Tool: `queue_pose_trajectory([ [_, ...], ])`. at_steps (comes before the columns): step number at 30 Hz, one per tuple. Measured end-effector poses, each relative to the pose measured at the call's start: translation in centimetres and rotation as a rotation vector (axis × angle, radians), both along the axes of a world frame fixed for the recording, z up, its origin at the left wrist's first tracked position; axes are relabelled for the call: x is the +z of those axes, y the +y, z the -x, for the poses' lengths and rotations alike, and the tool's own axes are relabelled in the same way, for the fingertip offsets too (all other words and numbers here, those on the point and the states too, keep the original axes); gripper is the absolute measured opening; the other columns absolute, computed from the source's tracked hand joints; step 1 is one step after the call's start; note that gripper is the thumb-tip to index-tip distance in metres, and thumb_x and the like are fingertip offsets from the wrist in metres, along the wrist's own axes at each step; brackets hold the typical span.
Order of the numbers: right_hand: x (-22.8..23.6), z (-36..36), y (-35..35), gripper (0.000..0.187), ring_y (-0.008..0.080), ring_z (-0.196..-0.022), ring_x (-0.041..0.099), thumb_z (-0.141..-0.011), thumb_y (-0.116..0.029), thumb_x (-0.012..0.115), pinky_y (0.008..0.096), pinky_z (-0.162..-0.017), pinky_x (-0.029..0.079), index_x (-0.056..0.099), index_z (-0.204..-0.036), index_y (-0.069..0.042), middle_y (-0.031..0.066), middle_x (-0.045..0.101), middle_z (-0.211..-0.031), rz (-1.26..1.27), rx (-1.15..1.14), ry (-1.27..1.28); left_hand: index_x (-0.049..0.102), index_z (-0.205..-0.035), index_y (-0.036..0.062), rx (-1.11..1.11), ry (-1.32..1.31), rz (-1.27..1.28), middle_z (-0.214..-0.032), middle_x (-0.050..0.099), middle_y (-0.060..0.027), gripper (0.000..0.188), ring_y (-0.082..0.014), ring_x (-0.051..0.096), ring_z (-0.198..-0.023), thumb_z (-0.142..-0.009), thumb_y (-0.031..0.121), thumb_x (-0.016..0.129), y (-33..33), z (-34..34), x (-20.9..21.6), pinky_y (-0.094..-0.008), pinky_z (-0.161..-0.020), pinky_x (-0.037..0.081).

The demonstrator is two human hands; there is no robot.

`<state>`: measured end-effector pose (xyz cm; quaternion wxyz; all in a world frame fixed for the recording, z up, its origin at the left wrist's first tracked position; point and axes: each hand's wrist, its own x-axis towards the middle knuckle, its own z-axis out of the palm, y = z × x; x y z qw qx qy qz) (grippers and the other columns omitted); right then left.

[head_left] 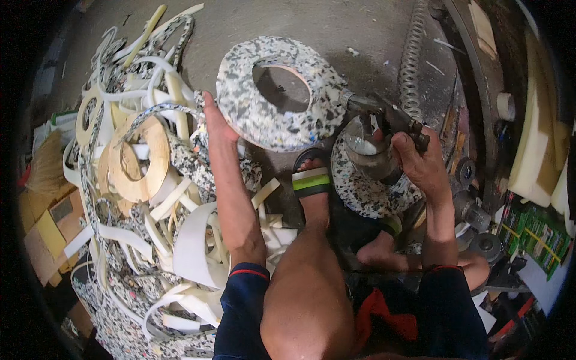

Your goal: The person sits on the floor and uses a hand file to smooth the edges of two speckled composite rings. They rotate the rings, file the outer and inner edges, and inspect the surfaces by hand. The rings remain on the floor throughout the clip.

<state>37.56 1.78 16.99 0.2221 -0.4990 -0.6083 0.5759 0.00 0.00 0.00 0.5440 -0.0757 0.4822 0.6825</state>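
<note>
A speckled grey, black and white foam ring (240, 78) is held up and tilted in front of me. My left hand (221, 123) grips it by its left edge, the thumb showing and the other fingers mostly hidden by the foam. In my right hand (423, 159) is a spray gun (384, 111) with a clear cup (366, 159) hanging below it, some pale liquid inside. The gun's nozzle points left, close to the ring's right edge. Beneath the cup, a second speckled foam piece (384, 201) rests low by my right foot, partly hidden.
White and speckled foam offcuts (198, 246) heap up at the left, with wooden rings (141, 159) among them. A coiled hose (411, 60) runs up the concrete floor (354, 24). At the right lie a tape roll (505, 106), green packets (536, 239) and a grinder-like tool (485, 245).
</note>
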Motion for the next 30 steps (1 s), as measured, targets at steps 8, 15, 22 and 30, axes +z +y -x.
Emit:
queue_pose_trajectory([
  [8,-0.7,0.2,1.0,0.047,0.0051,-0.060,0.048,-0.100,-0.049,0.063,0.0243,-0.055,0.037,0.076,-0.098,-0.004,-0.0043,0.057,-0.064,-0.124,-0.140,-0.130,0.055,-0.138,0.0000,-0.253,-0.023,-0.029,-0.126,0.067,-0.0182,0.062,-0.0341,0.068,-0.109,-0.107,0.051,0.039,0.0,-0.1,1.3,-0.0506,-0.097,0.055],
  [15,-0.6,1.1,1.9,0.056,0.0043,-0.053,0.045,-0.099,-0.057,0.060,0.0232,-0.048,0.034,0.074,-0.091,-0.004,-0.0036,0.057,-0.062,-0.096,-0.250,-0.083,0.038,-0.153,0.0077,-0.106,0.232,-0.258,-0.148,0.051,-0.0158,0.064,-0.0310,0.056,-0.129,-0.107,0.052,0.036,-3.1,-4.4,2.4,-0.0466,-0.105,0.050],
  [22,3.5,5.2,3.3,0.060,0.0037,-0.050,0.044,-0.099,-0.061,0.055,0.0220,-0.044,0.032,0.072,-0.092,-0.004,-0.0013,0.058,-0.063,-0.022,-0.214,0.160,0.038,-0.151,0.0084,0.090,0.231,-0.447,-0.143,0.053,-0.0143,0.060,-0.0328,0.057,-0.125,-0.107,0.050,0.035,-4.0,-5.2,3.4,-0.0495,-0.103,0.049],
  [30,3.0,7.8,5.2,0.058,0.0055,-0.050,0.046,-0.098,-0.062,0.056,0.0236,-0.040,0.035,0.068,-0.108,-0.007,0.0013,0.064,-0.074,0.199,-0.310,0.266,0.040,-0.150,0.0082,0.028,0.193,-0.696,-0.127,0.062,-0.0236,0.064,-0.0408,0.066,-0.107,-0.103,0.049,0.026,-4.5,-5.3,3.6,-0.0546,-0.093,0.054],
])
